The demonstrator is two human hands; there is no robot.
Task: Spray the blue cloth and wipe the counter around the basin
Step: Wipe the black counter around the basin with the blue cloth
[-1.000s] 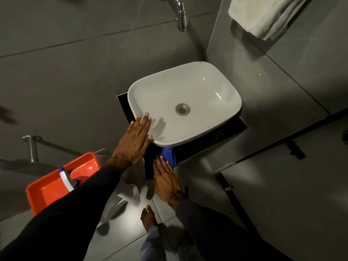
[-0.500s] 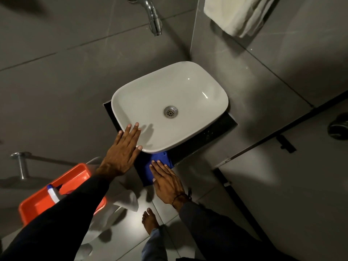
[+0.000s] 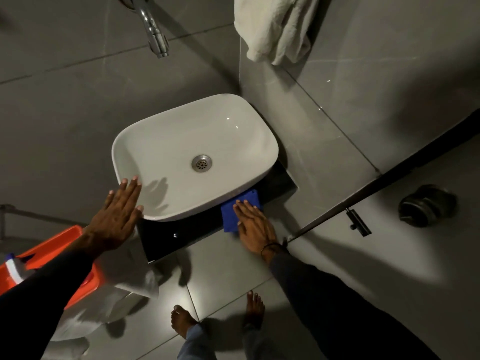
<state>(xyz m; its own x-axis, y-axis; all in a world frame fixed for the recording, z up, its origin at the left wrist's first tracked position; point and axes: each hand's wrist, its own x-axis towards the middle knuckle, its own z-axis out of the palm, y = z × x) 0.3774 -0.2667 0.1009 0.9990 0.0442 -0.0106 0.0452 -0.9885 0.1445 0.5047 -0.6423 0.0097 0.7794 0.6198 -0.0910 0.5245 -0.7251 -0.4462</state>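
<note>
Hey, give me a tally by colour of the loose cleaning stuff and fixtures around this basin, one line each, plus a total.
White: 2, basin and hanging towel
Blue: 1, blue cloth flat under the right hand
Orange: 1, tub
Chrome: 1, tap
Black: 1, counter
Total: 6
The left hand rests on the basin's rim.

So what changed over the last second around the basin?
The right hand slid the blue cloth rightward along the black counter, from the basin's front left corner toward its right. The left hand stayed flat against the basin's left edge.
</note>
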